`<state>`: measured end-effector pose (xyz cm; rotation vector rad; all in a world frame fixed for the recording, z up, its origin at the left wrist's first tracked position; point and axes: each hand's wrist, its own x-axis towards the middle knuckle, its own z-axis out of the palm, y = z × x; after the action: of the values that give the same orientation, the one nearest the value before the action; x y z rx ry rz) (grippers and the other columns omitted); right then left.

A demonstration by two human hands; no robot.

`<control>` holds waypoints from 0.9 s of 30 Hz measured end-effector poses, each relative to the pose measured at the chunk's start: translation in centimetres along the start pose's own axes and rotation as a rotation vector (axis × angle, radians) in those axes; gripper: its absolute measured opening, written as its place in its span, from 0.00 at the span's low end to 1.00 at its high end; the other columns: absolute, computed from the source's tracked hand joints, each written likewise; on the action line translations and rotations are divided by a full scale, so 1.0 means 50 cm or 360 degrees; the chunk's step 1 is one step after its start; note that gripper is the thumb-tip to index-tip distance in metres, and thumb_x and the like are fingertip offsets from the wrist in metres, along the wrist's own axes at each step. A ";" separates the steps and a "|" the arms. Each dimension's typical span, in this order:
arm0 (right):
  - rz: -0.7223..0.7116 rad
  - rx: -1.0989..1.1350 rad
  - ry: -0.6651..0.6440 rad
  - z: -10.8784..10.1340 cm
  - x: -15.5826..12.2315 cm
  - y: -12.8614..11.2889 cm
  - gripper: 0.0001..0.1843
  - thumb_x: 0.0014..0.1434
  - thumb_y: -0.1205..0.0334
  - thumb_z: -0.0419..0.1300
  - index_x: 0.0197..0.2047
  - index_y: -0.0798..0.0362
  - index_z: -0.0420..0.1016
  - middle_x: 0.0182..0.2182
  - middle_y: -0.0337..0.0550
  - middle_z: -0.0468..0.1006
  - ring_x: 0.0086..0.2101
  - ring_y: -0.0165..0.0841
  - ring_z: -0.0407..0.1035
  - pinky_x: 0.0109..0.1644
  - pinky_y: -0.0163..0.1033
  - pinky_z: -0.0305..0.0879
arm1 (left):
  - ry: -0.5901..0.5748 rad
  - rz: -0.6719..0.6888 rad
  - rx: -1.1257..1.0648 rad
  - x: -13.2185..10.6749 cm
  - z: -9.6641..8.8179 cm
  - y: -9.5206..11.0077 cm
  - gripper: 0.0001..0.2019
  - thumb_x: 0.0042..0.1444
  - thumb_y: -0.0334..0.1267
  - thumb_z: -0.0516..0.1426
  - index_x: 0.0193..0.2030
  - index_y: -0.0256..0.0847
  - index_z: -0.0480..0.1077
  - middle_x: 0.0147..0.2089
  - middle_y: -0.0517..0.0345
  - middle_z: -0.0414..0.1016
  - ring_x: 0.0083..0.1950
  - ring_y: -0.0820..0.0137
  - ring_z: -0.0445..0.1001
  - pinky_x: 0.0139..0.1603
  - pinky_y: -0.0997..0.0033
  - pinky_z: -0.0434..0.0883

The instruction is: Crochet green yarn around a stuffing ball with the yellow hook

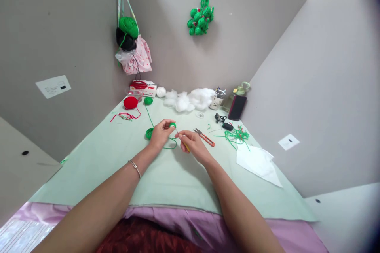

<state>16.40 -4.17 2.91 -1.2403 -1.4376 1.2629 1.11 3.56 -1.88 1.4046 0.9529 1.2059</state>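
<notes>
Green crocheted yarn piece [172, 125], small and rounded with a whitish edge, was above the middle of the pale green cloth-covered tabletop [175, 182], pinched between the thumb and fingers of the left hand [160, 134]. The right hand [192, 144] gripped a slender metal tool with a yellow handle [187, 147], its shaft directed at the piece; the exact contact at the tip was too small to tell. Just beside the left hand lay a loose bundle of green yarn [149, 133], and a green strand curved across the cloth below the hands. Near the right hand rested orange-handled thread snips [208, 139]. Farther right were a tangle of green yarn clippings [237, 136] and a folded white sheet [259, 163]. Fluffy white stuffing [190, 100] lay beyond the hands.
</notes>
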 end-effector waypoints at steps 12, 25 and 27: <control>0.0066 0.0385 -0.0021 0.000 0.005 -0.004 0.14 0.56 0.54 0.61 0.38 0.56 0.77 0.12 0.26 0.58 0.17 0.24 0.44 0.24 0.35 0.38 | 0.0043 0.0058 0.0049 -0.002 0.005 -0.002 0.15 0.66 0.42 0.60 0.56 0.37 0.73 0.55 0.49 0.77 0.51 0.62 0.78 0.52 0.54 0.78; 0.0287 0.0726 -0.0184 -0.023 0.017 0.008 0.09 0.58 0.57 0.63 0.35 0.56 0.77 0.12 0.23 0.52 0.16 0.22 0.36 0.21 0.33 0.36 | 0.0070 0.0119 0.0034 -0.008 0.012 -0.006 0.14 0.66 0.42 0.60 0.54 0.37 0.74 0.54 0.49 0.77 0.50 0.62 0.78 0.51 0.55 0.78; 0.0308 0.0777 -0.0188 -0.027 0.020 0.009 0.08 0.59 0.58 0.63 0.35 0.55 0.76 0.13 0.23 0.50 0.17 0.22 0.35 0.21 0.33 0.36 | 0.0070 0.0125 0.0027 -0.010 0.014 -0.007 0.14 0.66 0.42 0.60 0.53 0.37 0.74 0.53 0.49 0.77 0.50 0.63 0.78 0.51 0.55 0.78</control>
<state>17.62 -2.98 2.62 -0.9964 -1.0131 1.7193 1.70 3.03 -2.28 1.4456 0.9478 1.2947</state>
